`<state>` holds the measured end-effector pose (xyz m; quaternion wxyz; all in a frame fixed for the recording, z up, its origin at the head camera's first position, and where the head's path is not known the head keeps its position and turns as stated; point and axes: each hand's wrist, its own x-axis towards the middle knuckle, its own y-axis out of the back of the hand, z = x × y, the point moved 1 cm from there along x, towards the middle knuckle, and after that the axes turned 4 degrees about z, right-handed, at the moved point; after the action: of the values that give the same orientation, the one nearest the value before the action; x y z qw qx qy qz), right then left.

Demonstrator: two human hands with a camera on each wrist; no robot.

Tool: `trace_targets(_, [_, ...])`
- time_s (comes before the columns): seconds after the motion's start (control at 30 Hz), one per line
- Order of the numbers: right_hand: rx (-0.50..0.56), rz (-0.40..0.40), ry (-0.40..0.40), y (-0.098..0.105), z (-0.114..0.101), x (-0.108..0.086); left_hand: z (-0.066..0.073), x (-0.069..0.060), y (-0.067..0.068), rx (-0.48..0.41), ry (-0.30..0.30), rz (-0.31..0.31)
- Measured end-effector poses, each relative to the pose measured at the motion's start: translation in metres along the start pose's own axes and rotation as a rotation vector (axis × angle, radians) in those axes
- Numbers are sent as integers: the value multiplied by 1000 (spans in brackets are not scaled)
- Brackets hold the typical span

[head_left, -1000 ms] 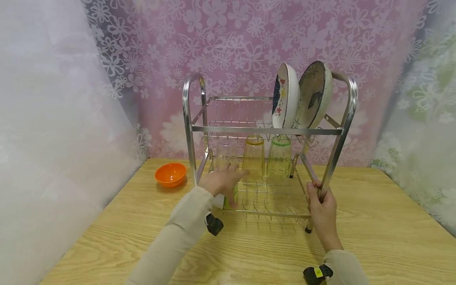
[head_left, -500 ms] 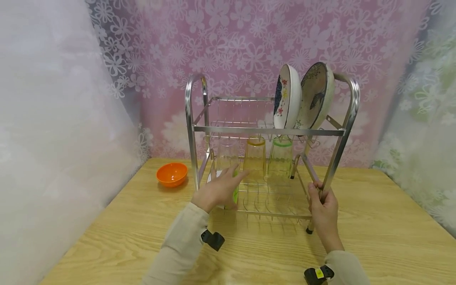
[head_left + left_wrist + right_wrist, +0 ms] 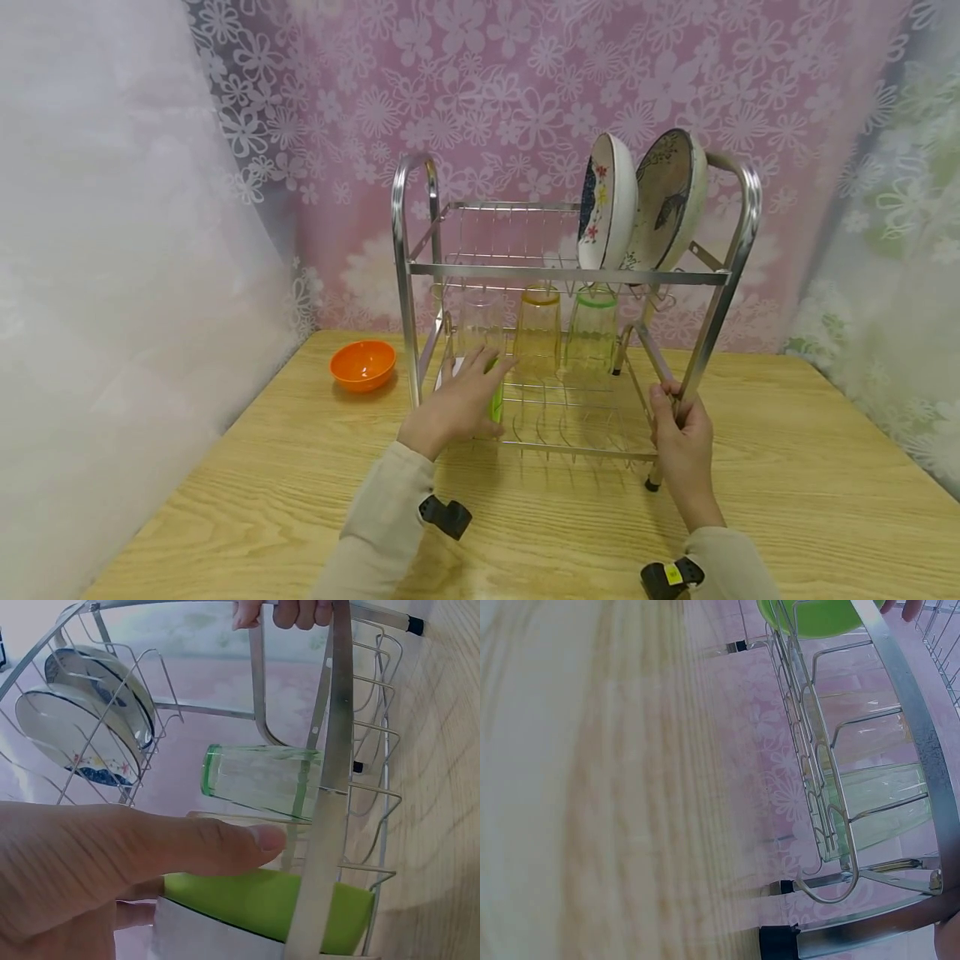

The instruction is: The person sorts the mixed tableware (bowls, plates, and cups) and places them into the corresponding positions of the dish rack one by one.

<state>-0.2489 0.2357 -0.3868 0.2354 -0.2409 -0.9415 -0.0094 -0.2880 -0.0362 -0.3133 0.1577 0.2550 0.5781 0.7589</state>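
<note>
My left hand [image 3: 457,408] is at the left front of the metal dish rack [image 3: 570,275], fingers spread and fairly straight beside a bowl [image 3: 496,404], green inside and white outside. The bowl stands on its side on the lower tier, partly hidden by the hand. In the left wrist view the thumb [image 3: 225,844] stretches along the green side of the bowl [image 3: 232,904]; whether it touches is unclear. My right hand [image 3: 681,442] grips the front right post of the rack. In the right wrist view, only a bit of that hand shows at the edge.
Upside-down clear glasses stand at the back of the lower tier: pale purple [image 3: 480,321], yellow [image 3: 537,333] and green [image 3: 592,333]. Two patterned bowls, one smaller [image 3: 618,204] and one larger [image 3: 693,200], lean upright on the top tier. An orange bowl [image 3: 363,367] sits left of the rack.
My left hand has drawn back slightly to the left and toward me, showing more of the green bowl. The right hand keeps its grip on the rack post.
</note>
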Motion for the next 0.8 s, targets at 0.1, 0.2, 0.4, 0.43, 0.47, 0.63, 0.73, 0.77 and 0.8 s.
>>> trace_targets(0.1, [-2, 0, 5, 0, 2, 0, -2, -2, -5, 3, -6, 29])
trace_targets(0.2, [-14, 0, 10, 0, 2, 0, -4, -3, -11, 6, -6, 44])
trace_targets(0.4, [-15, -1, -1, 0, 3, -2, -6, -3, -16, -14, 0, 61])
trace_targets(0.43, [-12, -1, -3, 0, 3, -2, -7, -3, -16, -23, 2, 65])
trace_targets(0.47, [-10, 0, -4, 0, 3, -2, -7, -3, -16, -32, 4, 67])
trace_targets(0.63, [-11, 5, -9, 0, 2, -1, -10, -4, -14, -73, 4, 82])
trace_targets(0.73, [-16, 15, -9, 0, 2, 0, -9, -5, -12, -96, 6, 88])
trace_targets(0.77, [-19, 17, -6, 0, 2, 1, -9, -5, -11, -93, 2, 94])
trace_targets(0.8, [-21, 19, -3, 0, 1, 1, -8, -5, -9, -93, -4, 104])
